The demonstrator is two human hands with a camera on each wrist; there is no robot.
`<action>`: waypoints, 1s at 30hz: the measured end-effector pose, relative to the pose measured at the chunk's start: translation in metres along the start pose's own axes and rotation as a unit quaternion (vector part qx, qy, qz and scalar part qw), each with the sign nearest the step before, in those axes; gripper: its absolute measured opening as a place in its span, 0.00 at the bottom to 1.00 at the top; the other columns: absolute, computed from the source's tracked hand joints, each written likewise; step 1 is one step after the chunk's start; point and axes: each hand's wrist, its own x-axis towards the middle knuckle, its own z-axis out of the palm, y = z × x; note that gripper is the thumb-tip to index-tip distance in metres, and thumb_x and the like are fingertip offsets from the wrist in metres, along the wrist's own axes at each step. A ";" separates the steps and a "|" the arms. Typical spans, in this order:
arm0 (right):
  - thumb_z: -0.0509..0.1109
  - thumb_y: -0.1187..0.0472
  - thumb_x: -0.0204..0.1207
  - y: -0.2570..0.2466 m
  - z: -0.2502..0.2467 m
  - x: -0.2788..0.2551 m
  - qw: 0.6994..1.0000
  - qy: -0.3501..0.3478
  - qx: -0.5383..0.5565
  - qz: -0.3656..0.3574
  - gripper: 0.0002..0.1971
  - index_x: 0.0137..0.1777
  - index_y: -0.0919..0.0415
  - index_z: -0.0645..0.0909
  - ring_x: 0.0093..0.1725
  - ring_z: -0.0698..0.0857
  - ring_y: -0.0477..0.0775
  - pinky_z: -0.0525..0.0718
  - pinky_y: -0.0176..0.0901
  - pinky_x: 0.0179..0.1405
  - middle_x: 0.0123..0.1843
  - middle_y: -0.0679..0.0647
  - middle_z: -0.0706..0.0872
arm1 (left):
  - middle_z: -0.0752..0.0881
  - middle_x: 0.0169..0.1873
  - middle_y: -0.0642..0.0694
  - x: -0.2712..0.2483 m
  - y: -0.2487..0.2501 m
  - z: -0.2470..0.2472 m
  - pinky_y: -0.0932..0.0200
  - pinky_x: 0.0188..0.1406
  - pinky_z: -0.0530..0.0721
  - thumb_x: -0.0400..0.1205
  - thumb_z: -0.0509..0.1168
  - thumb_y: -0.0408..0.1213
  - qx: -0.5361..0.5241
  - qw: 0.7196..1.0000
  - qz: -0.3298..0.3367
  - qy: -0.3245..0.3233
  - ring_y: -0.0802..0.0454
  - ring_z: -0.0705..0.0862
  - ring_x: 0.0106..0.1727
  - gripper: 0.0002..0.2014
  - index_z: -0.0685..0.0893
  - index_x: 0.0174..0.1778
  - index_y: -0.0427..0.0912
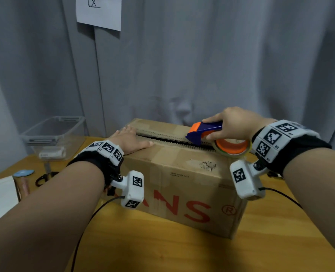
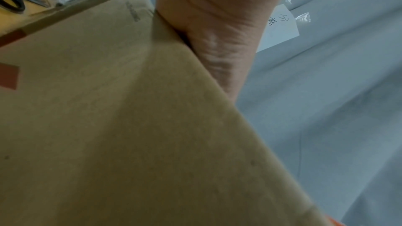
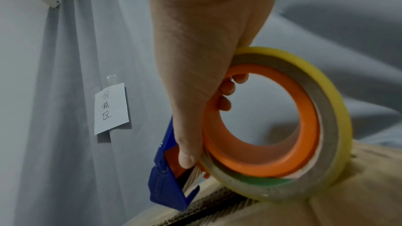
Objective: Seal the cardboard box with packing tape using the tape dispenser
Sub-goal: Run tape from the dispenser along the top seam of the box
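Head view: cardboard box [image 1: 182, 185] front reads red "NS ®".

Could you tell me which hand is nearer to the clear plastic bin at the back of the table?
Left. The left hand rests flat on the cardboard box at its end nearest the plastic bin; the right hand grips the tape dispenser toward the far end.

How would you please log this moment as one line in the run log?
left hand flat on cardboard box | right hand grips tape dispenser on flap seam | seam open
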 end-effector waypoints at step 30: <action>0.73 0.36 0.67 0.006 -0.003 0.002 0.999 -0.008 0.024 -0.027 0.30 0.70 0.34 0.74 0.47 0.76 0.43 0.76 0.43 0.44 0.52 0.39 0.83 | 0.75 0.73 0.50 0.018 0.083 -0.011 0.44 0.74 0.68 0.65 0.57 0.77 0.024 0.980 0.184 -0.072 0.45 0.73 0.72 0.49 0.62 0.79 0.54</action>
